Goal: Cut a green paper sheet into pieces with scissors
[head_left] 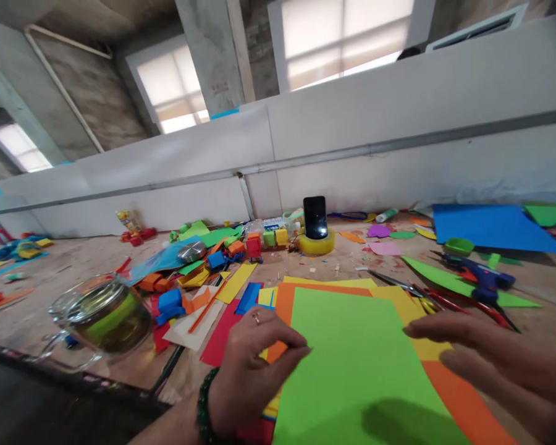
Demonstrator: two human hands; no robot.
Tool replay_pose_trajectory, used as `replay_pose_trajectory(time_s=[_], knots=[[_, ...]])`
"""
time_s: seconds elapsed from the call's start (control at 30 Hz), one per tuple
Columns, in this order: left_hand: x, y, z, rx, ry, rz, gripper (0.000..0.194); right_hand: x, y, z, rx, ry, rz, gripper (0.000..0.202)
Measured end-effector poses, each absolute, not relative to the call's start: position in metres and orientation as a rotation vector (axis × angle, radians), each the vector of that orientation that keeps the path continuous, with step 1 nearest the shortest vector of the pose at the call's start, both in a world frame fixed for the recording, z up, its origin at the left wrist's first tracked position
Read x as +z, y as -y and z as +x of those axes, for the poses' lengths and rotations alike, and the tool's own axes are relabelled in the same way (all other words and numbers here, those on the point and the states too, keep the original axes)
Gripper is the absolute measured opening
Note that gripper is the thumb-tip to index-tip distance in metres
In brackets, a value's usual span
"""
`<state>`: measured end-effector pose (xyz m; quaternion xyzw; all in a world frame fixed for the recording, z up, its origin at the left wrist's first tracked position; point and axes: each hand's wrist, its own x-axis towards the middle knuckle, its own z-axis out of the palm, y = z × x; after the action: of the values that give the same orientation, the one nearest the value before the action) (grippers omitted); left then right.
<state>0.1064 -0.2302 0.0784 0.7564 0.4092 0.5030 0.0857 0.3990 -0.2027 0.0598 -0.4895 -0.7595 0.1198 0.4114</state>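
Note:
A bright green sheet of paper [347, 352] lies in front of me, on top of orange paper [463, 402] and yellow paper [393, 309]. Over its left edge is my left hand [254, 364], with thumb and forefinger pinched together. Whatever may be between those fingertips is too small to make out. My right hand [505, 364] hovers at the sheet's right side, fingers stretched out and apart from the thumb, holding nothing. A dark shadow falls on the lower part of the green sheet.
Left stands a lidded glass mug [106, 315] near the table edge. A phone [315, 217] leans upright at a yellow tape roll [317, 243]. Scissors [412, 287], a blue glue gun [484, 275] and blue paper [491, 228] lie right. Paper scraps and small folded pieces [169, 301] clutter the left.

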Motion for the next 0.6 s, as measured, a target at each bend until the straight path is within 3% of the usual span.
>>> replay_pose_trajectory(time_s=[0.13, 0.33, 0.47, 0.6], knots=[[0.079, 0.231, 0.13, 1.462, -1.133, 2.541, 0.009, 0.074, 0.211, 0.369, 0.396, 2.134, -0.853, 0.02], [0.068, 0.228, 0.14, 1.575, -1.241, 2.863, 0.032, 0.081, 0.219, 0.331, 0.937, 1.956, -1.03, 0.009], [0.065, 0.228, 0.133, 1.6, -1.208, 3.015, 0.02, 0.071, 0.218, 0.329, 1.34, 1.638, -1.041, 0.019], [0.065, 0.229, 0.129, 1.555, -1.181, 3.092, 0.014, 0.064, 0.22, 0.33, 1.51, 1.523, -1.001, 0.019]])
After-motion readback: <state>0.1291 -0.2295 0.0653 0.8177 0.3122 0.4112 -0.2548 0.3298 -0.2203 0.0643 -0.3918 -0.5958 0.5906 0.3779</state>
